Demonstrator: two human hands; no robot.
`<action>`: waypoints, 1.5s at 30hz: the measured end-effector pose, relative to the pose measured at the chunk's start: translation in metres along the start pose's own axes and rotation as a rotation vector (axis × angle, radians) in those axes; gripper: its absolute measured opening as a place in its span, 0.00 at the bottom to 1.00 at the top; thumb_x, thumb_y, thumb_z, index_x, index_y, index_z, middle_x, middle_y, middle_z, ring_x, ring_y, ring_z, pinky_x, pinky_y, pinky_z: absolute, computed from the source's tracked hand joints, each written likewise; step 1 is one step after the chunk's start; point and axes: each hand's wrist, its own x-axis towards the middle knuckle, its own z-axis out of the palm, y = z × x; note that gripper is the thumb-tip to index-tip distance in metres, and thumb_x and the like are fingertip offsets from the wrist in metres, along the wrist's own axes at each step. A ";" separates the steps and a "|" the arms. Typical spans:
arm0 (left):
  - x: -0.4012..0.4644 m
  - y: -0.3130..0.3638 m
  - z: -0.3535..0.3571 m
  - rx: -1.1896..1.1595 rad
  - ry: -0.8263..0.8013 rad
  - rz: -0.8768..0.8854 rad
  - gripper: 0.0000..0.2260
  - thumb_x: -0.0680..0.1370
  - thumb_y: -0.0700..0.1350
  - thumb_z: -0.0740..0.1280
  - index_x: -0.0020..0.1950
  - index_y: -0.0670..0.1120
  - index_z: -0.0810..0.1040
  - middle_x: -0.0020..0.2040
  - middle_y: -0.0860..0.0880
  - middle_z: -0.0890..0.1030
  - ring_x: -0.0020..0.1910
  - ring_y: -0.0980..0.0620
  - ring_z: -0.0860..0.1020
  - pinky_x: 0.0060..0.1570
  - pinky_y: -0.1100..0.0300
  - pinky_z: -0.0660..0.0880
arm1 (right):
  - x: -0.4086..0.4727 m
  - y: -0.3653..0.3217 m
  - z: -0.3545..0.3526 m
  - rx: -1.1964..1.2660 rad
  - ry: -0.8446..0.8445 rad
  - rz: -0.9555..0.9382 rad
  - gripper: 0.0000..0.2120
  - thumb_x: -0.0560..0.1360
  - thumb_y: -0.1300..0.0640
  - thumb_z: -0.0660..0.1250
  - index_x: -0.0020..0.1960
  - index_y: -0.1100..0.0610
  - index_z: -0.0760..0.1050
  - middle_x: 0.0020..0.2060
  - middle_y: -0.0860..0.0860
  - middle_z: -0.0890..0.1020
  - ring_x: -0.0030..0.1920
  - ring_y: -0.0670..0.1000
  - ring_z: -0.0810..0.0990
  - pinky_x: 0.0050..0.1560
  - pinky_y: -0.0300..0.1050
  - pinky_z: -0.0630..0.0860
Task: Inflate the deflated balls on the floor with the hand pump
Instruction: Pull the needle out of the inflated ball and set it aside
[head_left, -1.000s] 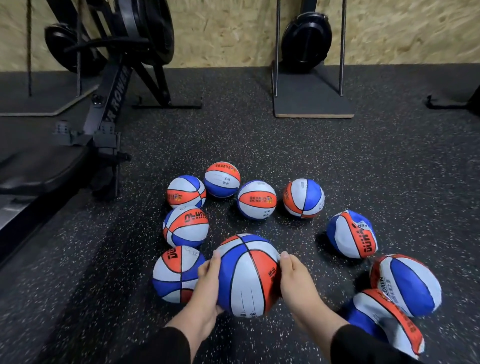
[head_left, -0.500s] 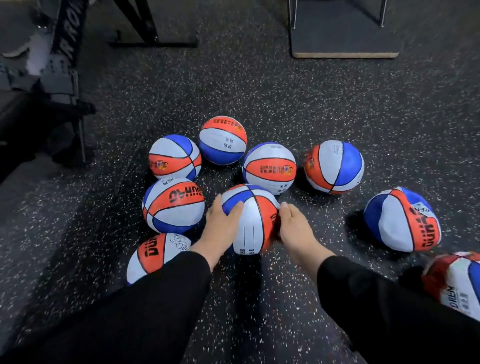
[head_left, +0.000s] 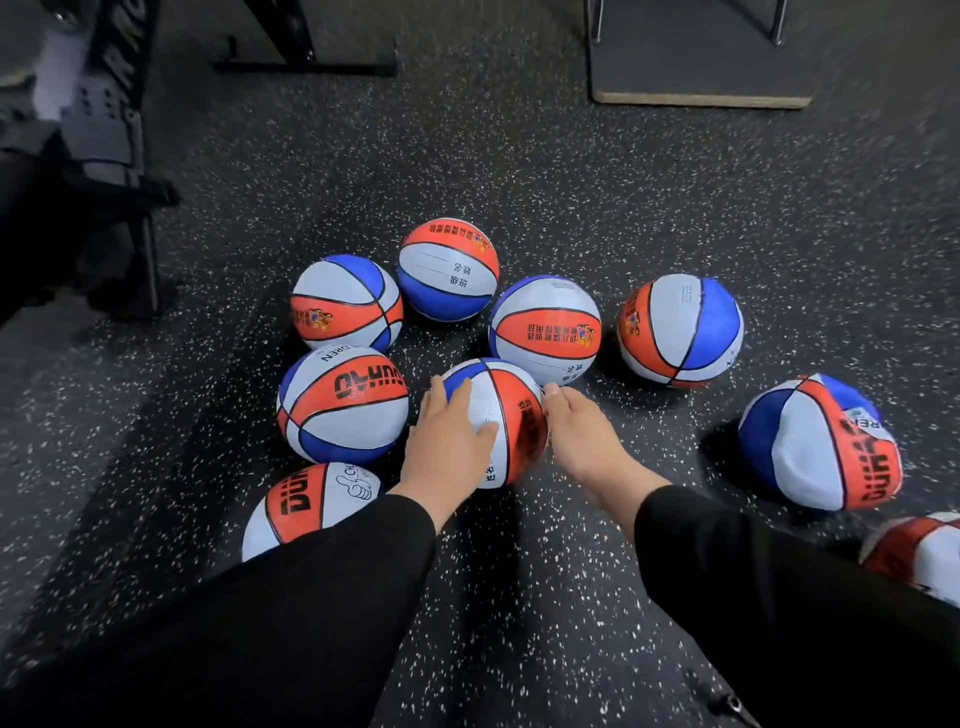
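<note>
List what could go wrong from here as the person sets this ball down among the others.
1. The held ball, steadied between the left hand and right hand, sits close to round neighbours such as the ball lettered in black; on release it may roll and nudge them.
2. No hand pump is in view, so the saggy ball at right could get skipped.

Two bare hands, left and right, no gloves, no rings to see. Long black sleeves down to the wrists, plain and soft-looking, no marks or words. Small metal bit low on the right sleeve.
</note>
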 end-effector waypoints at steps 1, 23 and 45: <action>-0.002 0.000 -0.002 -0.016 0.001 -0.004 0.31 0.85 0.52 0.64 0.84 0.48 0.57 0.86 0.43 0.49 0.84 0.44 0.52 0.80 0.49 0.57 | -0.001 -0.001 -0.001 -0.002 -0.007 0.001 0.21 0.86 0.47 0.50 0.46 0.58 0.74 0.45 0.52 0.80 0.45 0.51 0.75 0.43 0.45 0.69; -0.195 0.153 -0.069 -0.046 -0.084 0.482 0.18 0.88 0.48 0.58 0.78 0.50 0.73 0.72 0.51 0.76 0.71 0.51 0.73 0.70 0.57 0.68 | -0.183 -0.051 -0.173 -0.060 -0.177 -0.069 0.22 0.81 0.45 0.65 0.38 0.61 0.79 0.29 0.51 0.80 0.32 0.51 0.81 0.38 0.46 0.77; -0.286 0.239 0.082 -0.161 -0.260 0.104 0.21 0.85 0.53 0.64 0.76 0.49 0.69 0.58 0.49 0.79 0.59 0.44 0.80 0.61 0.51 0.76 | -0.268 0.080 -0.347 -0.354 0.068 0.151 0.21 0.84 0.48 0.60 0.42 0.61 0.80 0.41 0.59 0.85 0.39 0.57 0.80 0.41 0.46 0.73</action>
